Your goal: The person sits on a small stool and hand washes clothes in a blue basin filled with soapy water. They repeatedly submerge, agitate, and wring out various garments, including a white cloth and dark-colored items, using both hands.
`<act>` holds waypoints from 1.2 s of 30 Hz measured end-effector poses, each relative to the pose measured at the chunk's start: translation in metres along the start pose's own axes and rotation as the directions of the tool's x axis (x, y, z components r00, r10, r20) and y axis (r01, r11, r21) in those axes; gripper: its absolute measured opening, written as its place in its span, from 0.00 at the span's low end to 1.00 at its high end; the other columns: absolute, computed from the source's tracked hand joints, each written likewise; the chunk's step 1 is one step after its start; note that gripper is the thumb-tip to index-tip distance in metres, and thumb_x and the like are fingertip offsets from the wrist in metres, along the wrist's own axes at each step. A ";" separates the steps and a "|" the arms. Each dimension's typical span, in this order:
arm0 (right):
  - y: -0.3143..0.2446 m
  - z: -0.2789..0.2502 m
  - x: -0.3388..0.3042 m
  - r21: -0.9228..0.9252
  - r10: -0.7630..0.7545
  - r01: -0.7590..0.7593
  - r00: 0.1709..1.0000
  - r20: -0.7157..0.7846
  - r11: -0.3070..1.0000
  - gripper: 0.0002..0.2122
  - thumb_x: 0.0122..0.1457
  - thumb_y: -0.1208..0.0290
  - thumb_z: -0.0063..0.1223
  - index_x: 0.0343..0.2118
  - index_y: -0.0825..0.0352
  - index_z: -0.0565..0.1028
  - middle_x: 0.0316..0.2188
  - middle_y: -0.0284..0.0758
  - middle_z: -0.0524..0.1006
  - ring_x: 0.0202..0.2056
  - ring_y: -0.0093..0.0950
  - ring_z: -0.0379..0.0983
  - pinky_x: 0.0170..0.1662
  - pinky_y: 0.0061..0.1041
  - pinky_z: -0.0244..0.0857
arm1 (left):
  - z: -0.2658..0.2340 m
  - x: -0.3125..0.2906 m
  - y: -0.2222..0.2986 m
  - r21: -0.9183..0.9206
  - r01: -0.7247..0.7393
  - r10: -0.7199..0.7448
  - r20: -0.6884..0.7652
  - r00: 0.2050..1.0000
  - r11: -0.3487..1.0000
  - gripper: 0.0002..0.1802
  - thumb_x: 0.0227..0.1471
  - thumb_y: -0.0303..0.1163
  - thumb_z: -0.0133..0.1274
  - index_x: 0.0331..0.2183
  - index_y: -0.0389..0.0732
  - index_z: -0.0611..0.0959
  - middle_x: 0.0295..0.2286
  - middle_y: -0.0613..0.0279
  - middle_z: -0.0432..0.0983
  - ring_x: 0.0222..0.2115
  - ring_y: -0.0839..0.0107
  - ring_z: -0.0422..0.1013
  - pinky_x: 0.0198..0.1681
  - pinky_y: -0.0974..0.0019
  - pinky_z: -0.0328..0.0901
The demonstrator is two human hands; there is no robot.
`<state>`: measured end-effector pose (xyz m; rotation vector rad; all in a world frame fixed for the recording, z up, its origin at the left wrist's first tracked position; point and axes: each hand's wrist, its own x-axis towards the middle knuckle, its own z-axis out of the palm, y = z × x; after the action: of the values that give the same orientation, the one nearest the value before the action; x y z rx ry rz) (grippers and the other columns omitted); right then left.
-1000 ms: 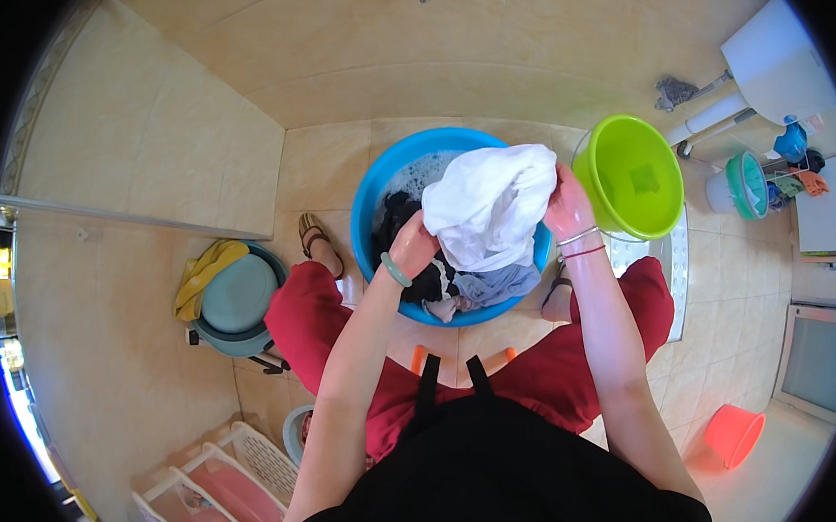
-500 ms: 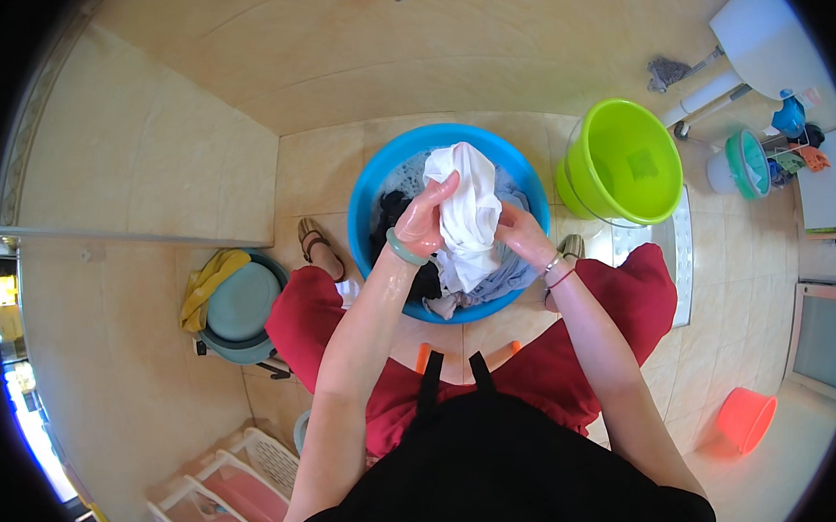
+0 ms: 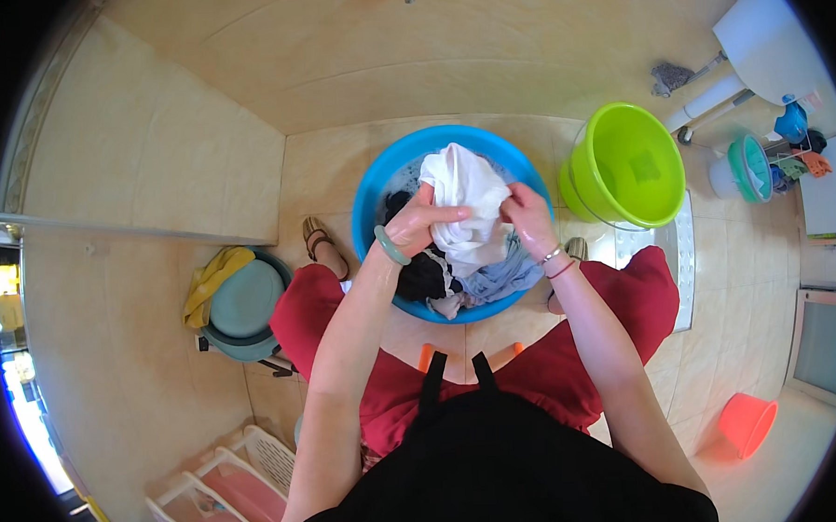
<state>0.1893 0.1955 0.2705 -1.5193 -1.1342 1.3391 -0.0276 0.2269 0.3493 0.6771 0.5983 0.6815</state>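
Note:
A wet white garment (image 3: pixel 463 177) is bunched up between my hands over a blue basin (image 3: pixel 363 184). My left hand (image 3: pixel 419 225) grips its left side, thumb laid across the front of the cloth. On the other side, my right hand (image 3: pixel 529 221) pinches the garment's right edge. Below it in the basin lie a black garment (image 3: pixel 421 278) and a light blue garment (image 3: pixel 503 278), with suds (image 3: pixel 405 177) on the water behind. How far the white cloth reaches down among the other clothes is hard to make out.
A lime green bucket (image 3: pixel 610 183) stands right of the basin, beside a white floor pan (image 3: pixel 681 259). Stacked basins (image 3: pixel 247 301) with a yellow cloth (image 3: pixel 212 284) sit at left. An orange-red bucket (image 3: pixel 748 424) is at lower right, a white rack (image 3: pixel 224 484) at lower left.
My right hand has moved up along the garment's right edge, and my left thumb now lies across its front. The white cloth is bunched wider, exposing more of the black and blue clothes.

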 end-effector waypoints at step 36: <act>-0.072 0.014 -0.001 0.243 -0.144 0.118 0.985 0.091 0.963 0.15 0.61 0.64 0.52 0.47 0.65 0.72 0.37 0.29 0.76 0.34 0.19 0.72 0.38 0.19 0.67 | -0.018 0.039 0.015 0.766 0.056 0.130 -0.180 0.975 0.640 0.31 0.60 0.55 0.41 0.48 0.37 0.78 0.47 0.57 0.73 0.50 0.64 0.67 0.50 0.61 0.62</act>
<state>0.1667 0.2151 0.3376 -1.1920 -1.0782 1.4242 -0.0210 0.2703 0.3378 1.4378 1.1141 0.5199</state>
